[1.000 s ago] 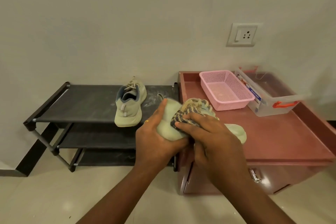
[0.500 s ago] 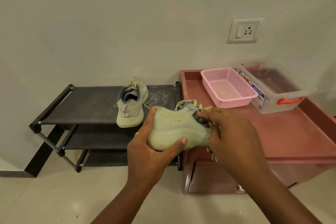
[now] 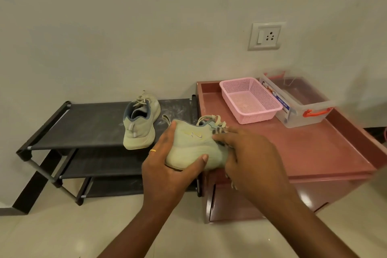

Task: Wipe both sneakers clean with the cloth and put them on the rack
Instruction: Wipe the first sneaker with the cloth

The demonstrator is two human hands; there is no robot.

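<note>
My left hand (image 3: 167, 170) grips the heel end of a pale green sneaker (image 3: 193, 145), held in the air on its side between the rack and the cabinet. My right hand (image 3: 249, 159) covers the sneaker's toe end and holds a striped dark cloth (image 3: 218, 132) bunched against the upper; most of the cloth is hidden under my fingers. The other pale green sneaker (image 3: 140, 123) stands upright on the top shelf of the black shoe rack (image 3: 83, 123), heel towards me.
A reddish cabinet (image 3: 314, 153) stands to the right of the rack. On it sit a pink mesh basket (image 3: 249, 99) and a clear plastic box with red handles (image 3: 297, 100). A wall socket (image 3: 267, 35) is above. The floor is pale tile.
The sneaker has been turned from sole-up onto its side. My right hand slid with the cloth from the middle of the shoe to its toe end.
</note>
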